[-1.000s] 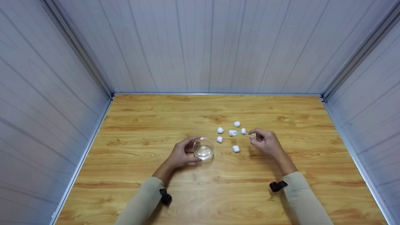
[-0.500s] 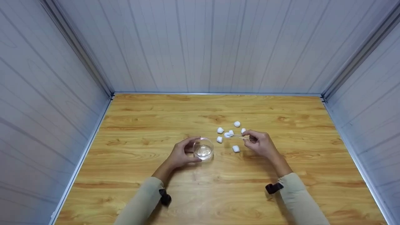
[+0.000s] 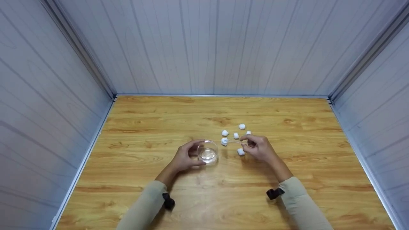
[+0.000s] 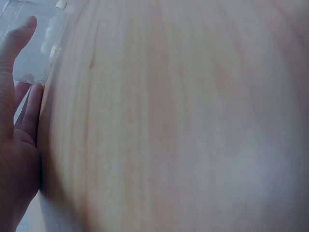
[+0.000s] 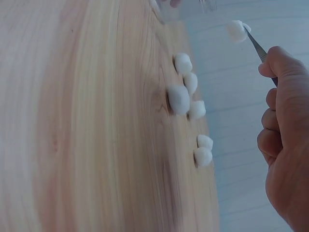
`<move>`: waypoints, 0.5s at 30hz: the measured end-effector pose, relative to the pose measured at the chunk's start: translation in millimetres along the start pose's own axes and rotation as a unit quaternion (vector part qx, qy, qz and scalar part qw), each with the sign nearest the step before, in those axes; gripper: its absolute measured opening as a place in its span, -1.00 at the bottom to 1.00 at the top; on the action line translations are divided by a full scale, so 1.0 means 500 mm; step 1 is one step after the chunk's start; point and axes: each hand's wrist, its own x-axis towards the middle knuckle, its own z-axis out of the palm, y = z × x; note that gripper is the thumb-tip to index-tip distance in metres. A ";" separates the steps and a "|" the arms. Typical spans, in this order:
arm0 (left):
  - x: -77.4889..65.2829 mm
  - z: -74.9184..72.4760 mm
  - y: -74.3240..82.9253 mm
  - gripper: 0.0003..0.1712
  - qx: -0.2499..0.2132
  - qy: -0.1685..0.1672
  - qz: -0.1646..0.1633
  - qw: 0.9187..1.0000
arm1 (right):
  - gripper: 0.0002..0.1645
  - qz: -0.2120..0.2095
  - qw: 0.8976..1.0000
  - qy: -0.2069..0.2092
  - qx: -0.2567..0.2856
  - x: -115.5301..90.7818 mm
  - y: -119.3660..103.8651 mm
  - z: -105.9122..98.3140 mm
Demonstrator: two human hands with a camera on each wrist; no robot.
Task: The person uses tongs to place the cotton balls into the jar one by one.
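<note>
In the head view my left hand point(image 3: 185, 157) holds a clear round cup point(image 3: 208, 154) on the table, thumb on one side and fingers on the other. The left wrist view shows the thumb along the cup's clear wall point(image 4: 43, 43). My right hand point(image 3: 261, 149) pinches slim tweezers point(image 3: 235, 142), and a white cotton ball point(image 3: 224, 140) sits between their tips. In the right wrist view this cotton ball point(image 5: 236, 31) is up off the table, just right of the cup. From the head it overlaps another ball lying below.
Several more cotton balls lie loose on the wood-grain table point(image 3: 159, 121), among them one at the back point(image 3: 242, 126) and one under the right hand's fingers point(image 3: 241, 152). Pale panel walls point(image 3: 204, 48) stand behind and at both sides.
My right hand has moved left and slightly nearer, carrying the tweezers and cotton ball toward the cup. The left hand and cup have stayed put.
</note>
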 end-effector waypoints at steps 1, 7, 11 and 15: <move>0.000 0.000 0.000 0.00 0.001 0.000 -0.001 1.000 | -0.74 0.002 1.000 -0.003 0.002 0.001 -0.003 0.002; -0.002 -0.001 -0.001 -0.01 0.001 -0.001 -0.004 1.000 | -0.76 0.000 1.000 -0.017 0.002 0.011 -0.020 0.017; -0.002 -0.001 -0.002 -0.02 0.000 -0.006 -0.005 1.000 | -0.76 -0.005 1.000 -0.016 0.012 0.016 -0.025 0.031; -0.001 -0.001 -0.001 -0.01 0.004 -0.006 -0.007 1.000 | -0.74 -0.022 0.999 -0.010 0.021 0.021 -0.030 0.046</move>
